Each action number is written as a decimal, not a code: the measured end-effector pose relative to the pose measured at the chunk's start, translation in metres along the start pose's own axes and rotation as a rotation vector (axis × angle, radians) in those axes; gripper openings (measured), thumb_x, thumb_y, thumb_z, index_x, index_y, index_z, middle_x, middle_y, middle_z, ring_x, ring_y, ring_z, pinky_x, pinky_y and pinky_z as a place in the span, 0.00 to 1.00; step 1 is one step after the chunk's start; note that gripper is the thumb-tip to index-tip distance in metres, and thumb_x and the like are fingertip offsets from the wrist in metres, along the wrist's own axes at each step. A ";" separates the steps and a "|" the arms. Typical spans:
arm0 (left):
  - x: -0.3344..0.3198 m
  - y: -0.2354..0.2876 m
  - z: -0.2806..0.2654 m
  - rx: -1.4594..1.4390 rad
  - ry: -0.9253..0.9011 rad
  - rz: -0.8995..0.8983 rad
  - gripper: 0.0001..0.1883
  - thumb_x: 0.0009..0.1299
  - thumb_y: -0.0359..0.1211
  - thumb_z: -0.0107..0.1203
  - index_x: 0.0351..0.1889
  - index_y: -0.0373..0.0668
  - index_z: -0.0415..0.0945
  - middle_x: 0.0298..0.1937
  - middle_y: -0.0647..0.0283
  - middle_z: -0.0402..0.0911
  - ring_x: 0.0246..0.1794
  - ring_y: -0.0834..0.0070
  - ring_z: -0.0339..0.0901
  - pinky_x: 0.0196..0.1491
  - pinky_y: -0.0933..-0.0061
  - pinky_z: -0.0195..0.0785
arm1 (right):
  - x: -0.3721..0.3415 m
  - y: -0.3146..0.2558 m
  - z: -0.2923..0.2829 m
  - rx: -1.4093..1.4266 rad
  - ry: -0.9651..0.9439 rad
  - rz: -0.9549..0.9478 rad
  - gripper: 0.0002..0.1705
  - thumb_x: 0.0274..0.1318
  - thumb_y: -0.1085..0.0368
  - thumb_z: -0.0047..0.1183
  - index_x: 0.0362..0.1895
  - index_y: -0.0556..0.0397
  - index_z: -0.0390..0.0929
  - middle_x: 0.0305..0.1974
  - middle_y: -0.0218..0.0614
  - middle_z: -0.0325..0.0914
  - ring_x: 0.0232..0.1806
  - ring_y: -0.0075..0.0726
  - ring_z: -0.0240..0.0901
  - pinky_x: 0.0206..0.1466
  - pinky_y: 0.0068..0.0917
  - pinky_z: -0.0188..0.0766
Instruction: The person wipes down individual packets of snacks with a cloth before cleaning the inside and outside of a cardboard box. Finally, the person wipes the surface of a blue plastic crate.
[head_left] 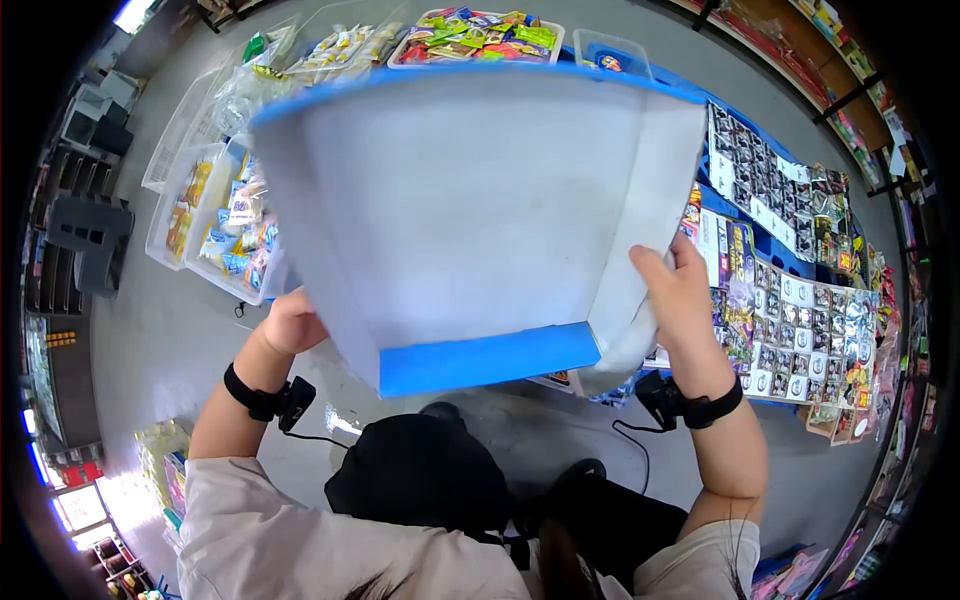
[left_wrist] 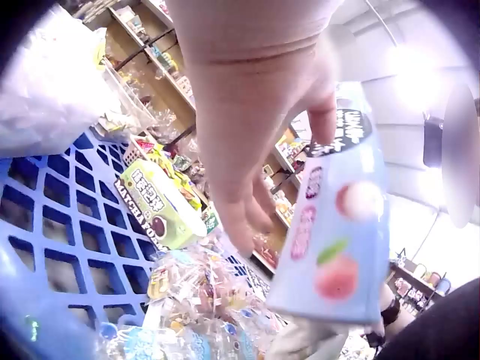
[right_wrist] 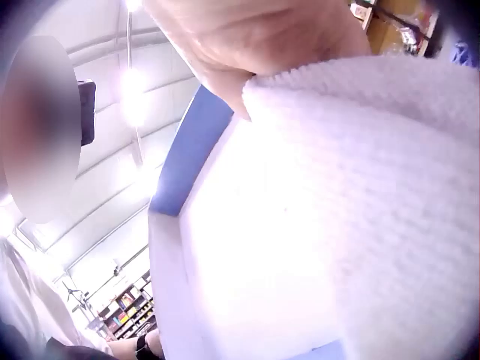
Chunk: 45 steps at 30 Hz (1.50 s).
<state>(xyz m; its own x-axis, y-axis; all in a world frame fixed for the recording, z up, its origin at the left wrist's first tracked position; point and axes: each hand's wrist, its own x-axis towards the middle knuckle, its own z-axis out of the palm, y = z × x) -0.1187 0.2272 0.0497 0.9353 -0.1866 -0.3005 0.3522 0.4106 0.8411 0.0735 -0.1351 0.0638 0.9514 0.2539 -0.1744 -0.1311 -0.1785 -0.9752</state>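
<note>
Both hands hold up a cardboard display box (head_left: 470, 200), its pale inside facing the head camera and a blue flap (head_left: 490, 358) along its lower edge. My left hand (head_left: 293, 322) grips the left side wall, with some fingers hidden behind it. The left wrist view shows that wall's light blue outside (left_wrist: 330, 240), printed with peaches, and the thumb over its edge. On the right wall, my right hand (head_left: 680, 295) grips with the thumb inside. A white fuzzy cloth (right_wrist: 375, 172) hangs from under this hand, along the wall.
Tubs of wrapped snacks (head_left: 478, 38) stand behind the box, and more bins (head_left: 215, 225) are at the left. Flat packs of cards or stickers (head_left: 790, 320) cover the blue crate surface at the right. Shelves line the room's edges.
</note>
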 end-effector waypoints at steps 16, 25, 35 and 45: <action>0.149 0.041 0.009 -0.073 0.509 -0.134 0.26 0.67 0.48 0.43 0.59 0.45 0.62 0.52 0.56 0.72 0.48 0.64 0.72 0.49 0.63 0.66 | -0.073 -0.051 -0.116 0.263 0.197 -0.121 0.23 0.53 0.67 0.50 0.54 0.59 0.62 0.45 0.40 0.72 0.44 0.33 0.72 0.49 0.29 0.70; 0.221 0.035 -0.042 0.071 0.475 -0.047 0.34 0.65 0.61 0.40 0.59 0.47 0.63 0.55 0.62 0.71 0.52 0.69 0.69 0.48 0.56 0.63 | -0.122 -0.077 -0.095 0.108 0.353 -0.200 0.45 0.41 0.48 0.59 0.56 0.67 0.56 0.45 0.45 0.69 0.45 0.38 0.70 0.49 0.32 0.68; 0.076 -0.045 0.001 1.399 0.176 0.250 0.27 0.49 0.35 0.64 0.49 0.42 0.69 0.44 0.55 0.73 0.48 0.60 0.69 0.49 0.65 0.64 | -0.108 -0.092 -0.037 -0.027 0.376 -0.259 0.56 0.28 0.38 0.66 0.53 0.68 0.58 0.41 0.46 0.68 0.41 0.39 0.72 0.42 0.31 0.71; 0.049 -0.124 0.000 1.616 0.108 0.186 0.42 0.44 0.36 0.67 0.59 0.44 0.59 0.53 0.58 0.68 0.55 0.59 0.64 0.58 0.57 0.53 | -0.104 -0.077 -0.031 -0.062 0.350 -0.234 0.54 0.35 0.42 0.62 0.59 0.68 0.54 0.51 0.53 0.64 0.50 0.45 0.68 0.53 0.39 0.66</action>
<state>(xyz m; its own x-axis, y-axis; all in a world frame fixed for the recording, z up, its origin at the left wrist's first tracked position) -0.1167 0.1669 -0.0689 0.9809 -0.1560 -0.1166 -0.0944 -0.9044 0.4162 -0.0064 -0.1773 0.1610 0.9921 -0.0420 0.1180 0.1064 -0.2142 -0.9710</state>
